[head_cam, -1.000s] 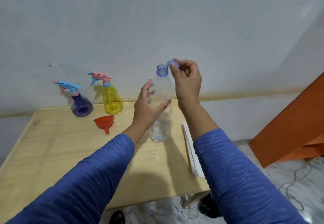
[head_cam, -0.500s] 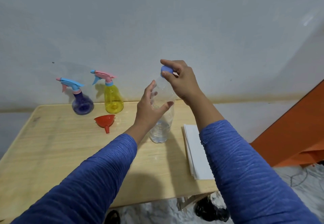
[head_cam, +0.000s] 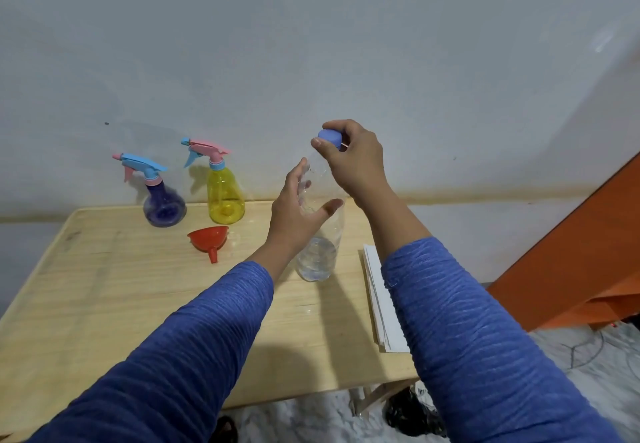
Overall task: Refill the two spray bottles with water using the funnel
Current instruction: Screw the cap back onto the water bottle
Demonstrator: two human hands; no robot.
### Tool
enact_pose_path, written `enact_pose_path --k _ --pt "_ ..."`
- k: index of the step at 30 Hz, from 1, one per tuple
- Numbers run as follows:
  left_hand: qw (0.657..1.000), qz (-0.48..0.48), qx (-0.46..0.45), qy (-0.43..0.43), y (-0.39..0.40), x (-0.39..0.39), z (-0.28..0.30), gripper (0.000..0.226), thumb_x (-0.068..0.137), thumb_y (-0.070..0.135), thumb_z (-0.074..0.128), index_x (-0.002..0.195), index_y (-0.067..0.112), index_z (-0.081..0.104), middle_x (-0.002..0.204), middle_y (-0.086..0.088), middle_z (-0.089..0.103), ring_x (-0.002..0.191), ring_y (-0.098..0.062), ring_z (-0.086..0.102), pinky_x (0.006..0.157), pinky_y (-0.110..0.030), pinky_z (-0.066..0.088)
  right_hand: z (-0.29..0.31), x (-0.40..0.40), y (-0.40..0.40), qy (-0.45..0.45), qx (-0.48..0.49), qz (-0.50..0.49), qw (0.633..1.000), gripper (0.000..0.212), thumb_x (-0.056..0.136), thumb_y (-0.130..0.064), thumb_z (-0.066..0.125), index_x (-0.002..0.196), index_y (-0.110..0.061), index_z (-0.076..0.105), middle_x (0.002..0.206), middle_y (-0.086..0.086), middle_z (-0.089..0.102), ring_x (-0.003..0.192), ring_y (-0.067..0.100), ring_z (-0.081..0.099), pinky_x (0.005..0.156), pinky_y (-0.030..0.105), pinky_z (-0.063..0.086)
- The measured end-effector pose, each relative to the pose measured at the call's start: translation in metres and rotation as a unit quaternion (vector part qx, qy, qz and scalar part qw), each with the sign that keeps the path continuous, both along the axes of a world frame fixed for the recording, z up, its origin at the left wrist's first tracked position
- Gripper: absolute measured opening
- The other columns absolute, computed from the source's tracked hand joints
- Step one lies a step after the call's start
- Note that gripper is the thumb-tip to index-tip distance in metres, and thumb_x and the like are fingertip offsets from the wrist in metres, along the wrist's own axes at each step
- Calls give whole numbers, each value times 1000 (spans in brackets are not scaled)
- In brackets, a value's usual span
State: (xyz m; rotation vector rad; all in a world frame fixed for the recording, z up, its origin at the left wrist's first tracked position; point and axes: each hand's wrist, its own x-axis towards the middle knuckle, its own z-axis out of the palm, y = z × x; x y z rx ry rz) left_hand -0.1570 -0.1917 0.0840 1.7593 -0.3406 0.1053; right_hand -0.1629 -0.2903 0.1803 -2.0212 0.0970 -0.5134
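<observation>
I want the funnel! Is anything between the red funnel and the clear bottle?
Only the left hand gripping the clear plastic water bottle; beside the red plastic funnel, bare wooden table, head view.

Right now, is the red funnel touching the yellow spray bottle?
Apart. The head view shows bare wooden table between the funnel rim and the yellow spray bottle base.

Pale wall (head_cam: 311,44), wooden table (head_cam: 104,304), marble floor (head_cam: 588,373)
</observation>
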Motion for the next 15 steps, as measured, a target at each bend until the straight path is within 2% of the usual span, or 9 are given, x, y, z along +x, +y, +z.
enact_pose_path --k 2,4,7,9,12,13,15 --pt "1000 -4 1 1 2 1 0 88 73 35 77 144 26 27 148 10 35 124 -7 45 102 -26 38 -2 0 1 -1 18 -8 1000 36 82 -26 70 114 -13 59 102 -7 59 92 9 56 83 19 47" --pt "1000 -2 0 2 3 1 -1 88 72 35 78 143 26 27 147 10 36 125 -8 45 103 -28 39 -2 -2 -4 31 49 45 997 38 85 -26 67 119 -13 56 108 -5 58 99 12 56 90 25 48" --pt "1000 3 7 -2 2 0 -2 88 72 37 77 143 28 27 146 10 37 125 -7 46 102 -27 40 1 -2 -17 70 72 115 988 35 92 -20 57 126 -12 55 119 0 59 106 12 55 89 20 44" --pt "1000 2 8 -5 0 -1 -1 88 72 38 77 143 28 27 146 10 37 124 -6 46 101 -24 39 1 -2 -16 44 88 86 991 29 90 -18 60 118 -10 60 110 0 62 99 11 57 84 21 45" --pt "1000 -2 3 -5 0 -2 0 89 71 37 78 143 26 28 147 11 36 122 -5 47 100 -22 38 -6 -1 -2 19 64 5 998 37 82 -28 70 109 -10 53 95 -8 55 85 7 54 78 22 47" --pt "1000 -3 2 -4 1 -2 0 89 70 38 78 143 27 28 147 12 36 122 -5 47 101 -22 39 -8 -1 0 17 65 -5 998 41 79 -31 72 106 -11 49 93 -9 52 83 4 52 77 21 46" --pt "1000 1 -7 0 3 -2 -1 89 70 37 78 143 27 28 146 12 36 124 -7 47 102 -24 39 -10 -1 0 23 98 36 994 40 81 -30 71 109 -14 47 100 -7 53 89 5 53 82 21 46"
